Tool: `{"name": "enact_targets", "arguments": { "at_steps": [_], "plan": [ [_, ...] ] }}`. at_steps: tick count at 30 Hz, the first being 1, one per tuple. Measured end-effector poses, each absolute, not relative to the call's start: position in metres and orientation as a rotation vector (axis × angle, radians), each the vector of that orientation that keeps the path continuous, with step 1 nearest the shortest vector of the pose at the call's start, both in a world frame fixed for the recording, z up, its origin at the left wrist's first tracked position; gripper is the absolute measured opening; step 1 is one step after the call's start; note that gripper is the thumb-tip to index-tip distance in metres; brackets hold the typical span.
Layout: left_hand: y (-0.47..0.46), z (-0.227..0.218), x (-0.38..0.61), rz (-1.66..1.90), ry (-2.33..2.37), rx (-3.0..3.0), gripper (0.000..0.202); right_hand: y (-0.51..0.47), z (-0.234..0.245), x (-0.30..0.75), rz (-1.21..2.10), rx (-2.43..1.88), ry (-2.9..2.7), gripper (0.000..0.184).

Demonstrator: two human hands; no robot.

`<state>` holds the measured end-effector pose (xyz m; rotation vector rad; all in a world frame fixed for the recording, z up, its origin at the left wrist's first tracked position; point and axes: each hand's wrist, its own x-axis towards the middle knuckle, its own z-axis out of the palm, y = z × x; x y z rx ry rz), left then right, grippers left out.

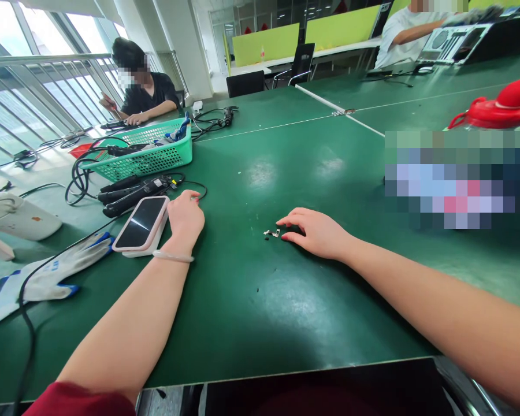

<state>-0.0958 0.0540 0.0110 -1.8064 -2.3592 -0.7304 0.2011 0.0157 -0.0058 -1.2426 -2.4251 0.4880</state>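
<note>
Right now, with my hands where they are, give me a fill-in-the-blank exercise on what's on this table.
1. The left hand lies next to a phone in a ____ case.
2. The right hand has its fingertips at the small metal parts on the ____ table.
3. The glove lies to the ____ of the phone.

Missing words: pink; green; left.

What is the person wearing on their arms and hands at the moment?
Both hands are bare, no gloves. The left hand has a thin pale band round the wrist, and a dark red sleeve shows at the upper arm. The right hand and its forearm carry nothing: no watch, no sleeve in view. The fingernails look painted red.
</note>
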Motion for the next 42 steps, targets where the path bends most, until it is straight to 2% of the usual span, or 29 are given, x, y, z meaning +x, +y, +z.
{"name": "enact_targets", "arguments": {
  "at_steps": [5,15,19,23,27,29,32,38,42],
  "plan": [
    [0.053,0.011,-0.097,-0.513,-2.554,-1.673,0.037,0.016,-0.005,0.201,0.507,-1.28,-2.424,0.03],
    [0.038,0.012,-0.073,-0.553,-2.437,-1.909,0.036,0.015,-0.004,0.201,0.504,-1.298,-2.423,0.03],
    [0.015,0.01,-0.031,-0.863,-2.213,-2.446,0.032,0.016,-0.006,0.201,0.502,-1.279,-2.428,0.029],
    [-0.001,0.008,-0.003,-1.444,-2.136,-3.023,0.031,0.017,-0.008,0.201,0.481,-1.247,-2.421,0.027],
    [0.0,0.009,-0.002,-1.879,-2.174,-3.11,0.035,0.016,-0.007,0.203,0.475,-1.191,-2.452,0.026],
    [0.003,0.01,-0.006,-1.847,-2.181,-3.065,0.035,0.015,-0.007,0.203,0.477,-1.175,-2.467,0.028],
    [0.005,0.01,-0.009,-1.615,-2.164,-3.049,0.033,0.014,-0.007,0.2,0.442,-1.124,-2.489,0.031],
    [0.005,0.006,-0.007,-1.303,-2.205,-2.957,0.027,0.012,-0.008,0.191,0.416,-1.054,-2.51,0.015],
    [0.005,0.007,-0.008,-1.228,-2.245,-2.893,0.031,0.012,-0.006,0.193,0.437,-1.049,-2.473,0.013]
  ]
}}
